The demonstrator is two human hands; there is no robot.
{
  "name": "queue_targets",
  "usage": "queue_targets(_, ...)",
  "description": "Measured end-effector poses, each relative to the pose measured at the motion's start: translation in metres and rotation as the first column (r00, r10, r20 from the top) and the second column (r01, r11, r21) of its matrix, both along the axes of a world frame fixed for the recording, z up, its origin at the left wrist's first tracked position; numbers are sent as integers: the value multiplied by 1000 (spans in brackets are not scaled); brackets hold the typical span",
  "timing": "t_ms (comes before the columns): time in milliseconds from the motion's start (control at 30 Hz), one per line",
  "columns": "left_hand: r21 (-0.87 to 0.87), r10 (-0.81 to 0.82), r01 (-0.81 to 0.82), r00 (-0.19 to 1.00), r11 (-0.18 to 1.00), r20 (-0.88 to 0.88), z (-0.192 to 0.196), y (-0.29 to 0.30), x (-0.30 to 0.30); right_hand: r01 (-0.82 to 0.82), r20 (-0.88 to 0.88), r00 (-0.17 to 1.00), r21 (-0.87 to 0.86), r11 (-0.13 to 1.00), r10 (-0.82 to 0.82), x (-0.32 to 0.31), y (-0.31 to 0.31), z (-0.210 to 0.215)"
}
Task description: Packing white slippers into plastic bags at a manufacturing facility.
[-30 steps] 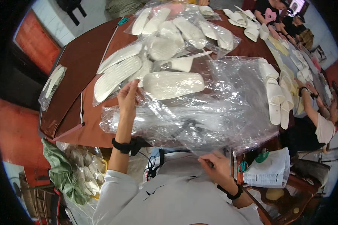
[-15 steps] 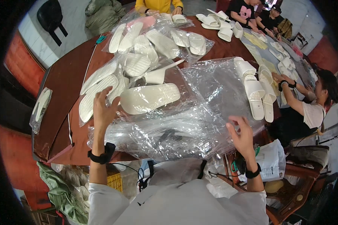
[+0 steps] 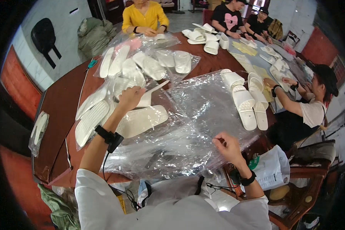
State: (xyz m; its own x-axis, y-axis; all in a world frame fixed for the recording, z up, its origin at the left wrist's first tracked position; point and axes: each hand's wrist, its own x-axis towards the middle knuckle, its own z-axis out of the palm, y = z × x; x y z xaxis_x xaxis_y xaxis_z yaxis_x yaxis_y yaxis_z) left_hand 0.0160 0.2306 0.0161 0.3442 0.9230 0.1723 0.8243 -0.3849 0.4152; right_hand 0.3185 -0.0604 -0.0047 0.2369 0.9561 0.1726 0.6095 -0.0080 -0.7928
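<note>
My left hand [image 3: 131,98] reaches over the white slippers at the left middle of the table, back of the hand up, fingers curled under and hidden. Beside it, a slipper sole [image 3: 143,119] lies on clear plastic, and another slipper's thin edge [image 3: 157,87] sticks up past the fingertips. Over the near right part of a stack of clear plastic bags [image 3: 168,147] is my right hand [image 3: 227,147], its fingers curled toward the thumb; anything in them cannot be made out. Beyond it lie white open-toed slippers [image 3: 244,109], lined up in two columns.
Several bagged white slippers [image 3: 153,65] cover the table's far left. Another bagged pair [image 3: 38,128] lies at the left edge, and teal scissors [image 3: 91,64] lie farther back. Co-workers sit across and at the right, near loose slippers [image 3: 211,45]. A wooden chair [image 3: 301,191] stands at lower right.
My left hand has moved right and forward over the slippers, its fingers curling from spread. My right hand has shifted slightly left and lower, fingers drawn in. The view has tilted up a little.
</note>
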Motion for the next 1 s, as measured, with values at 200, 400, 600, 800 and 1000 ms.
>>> queue_targets(200, -113, -124, 136, 986, 984, 111, 20, -6, 16, -25, -92, 995, 64, 998, 31, 3, -11, 12)
queue_targets(400, -100, -211, 346, 750, 933, 627, 29, -4, 35, -1, -403, 915, -18, 1000, -6, 26, -23, 7)
queue_targets(600, 317, -253, 178, 944, 931, 213, 52, -47, 68, 228, -426, 880, -8, 974, -210, 82, -28, -6)
queue_targets(800, 246, -367, 329, 922, 911, 123, 49, -98, 83, 340, -337, 884, -9, 940, -323, 128, -19, -35)
queue_targets(1000, 130, -257, 247, 964, 960, 68, 6, -112, 86, 411, 39, 911, -18, 911, -410, 145, -18, -61)
